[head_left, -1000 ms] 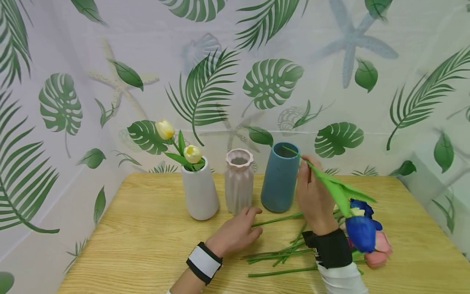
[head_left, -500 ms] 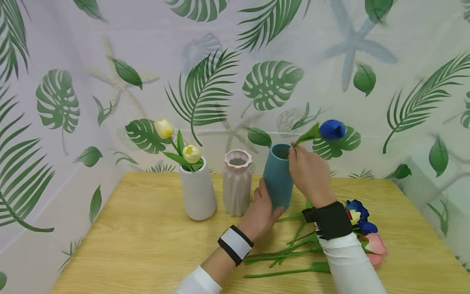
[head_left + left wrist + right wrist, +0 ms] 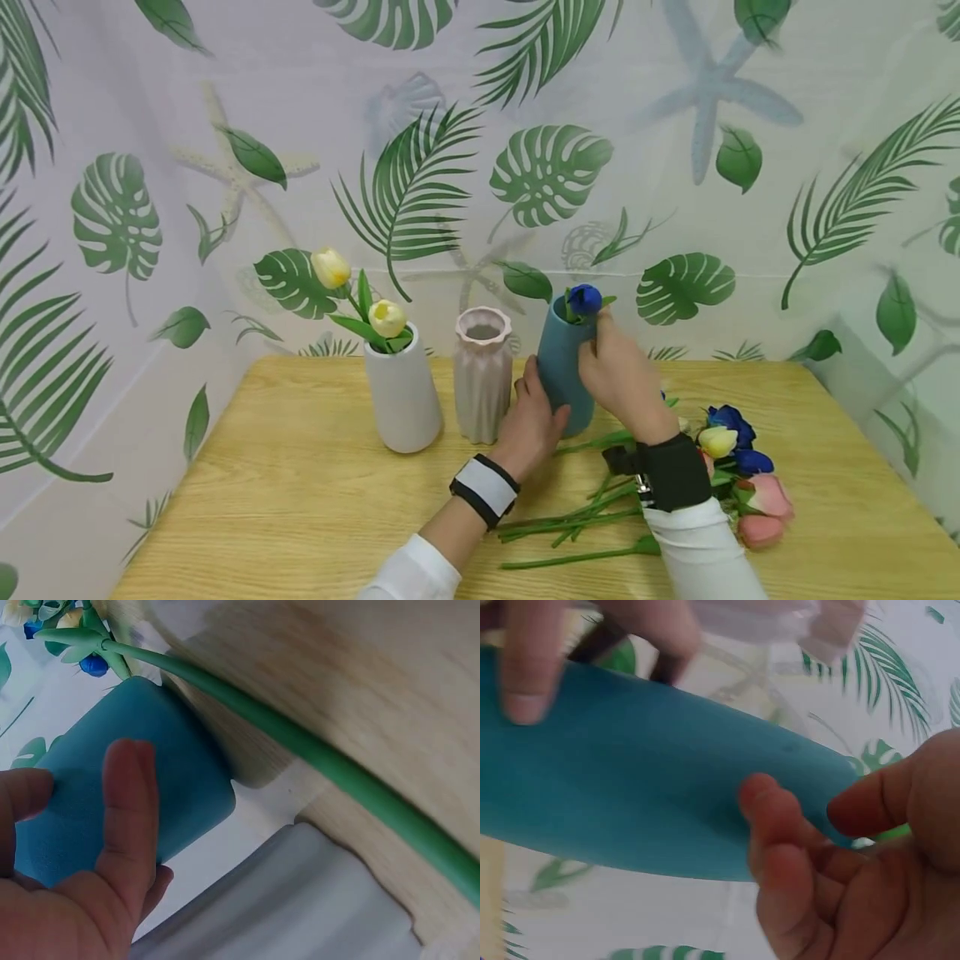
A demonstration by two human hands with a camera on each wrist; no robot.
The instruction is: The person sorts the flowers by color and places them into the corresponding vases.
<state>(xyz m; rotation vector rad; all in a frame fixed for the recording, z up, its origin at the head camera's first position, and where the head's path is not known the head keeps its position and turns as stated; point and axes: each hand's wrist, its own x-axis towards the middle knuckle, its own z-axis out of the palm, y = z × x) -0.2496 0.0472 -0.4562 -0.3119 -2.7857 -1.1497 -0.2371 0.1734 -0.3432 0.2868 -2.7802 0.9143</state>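
Observation:
A blue tulip (image 3: 585, 298) stands in the mouth of the teal vase (image 3: 558, 367), its bloom just above the rim. Low on that vase's side, my left hand (image 3: 531, 421) holds it with fingers and thumb spread round the wall. My right hand (image 3: 626, 375) is beside the rim; in the right wrist view its bent fingers (image 3: 780, 825) and thumb lie apart, and nothing shows between them. A ribbed pale pink vase (image 3: 483, 383) stands left of my left hand. Farther left, a white vase (image 3: 403, 396) bears two pale yellow tulips (image 3: 387, 318).
Loose flowers lie on the wooden table (image 3: 300, 500) below and right of my right hand, among them a pink rose (image 3: 768, 496), a yellow tulip (image 3: 717, 442) and blue blooms (image 3: 731, 423). Their green stems (image 3: 570, 525) point left. A leaf-print cloth (image 3: 450, 208) hangs behind.
My left hand has moved from the table onto the teal vase. My right hand has swung the blue tulip upright over the mouth and lowered it in, and its fingers have come off the stem.

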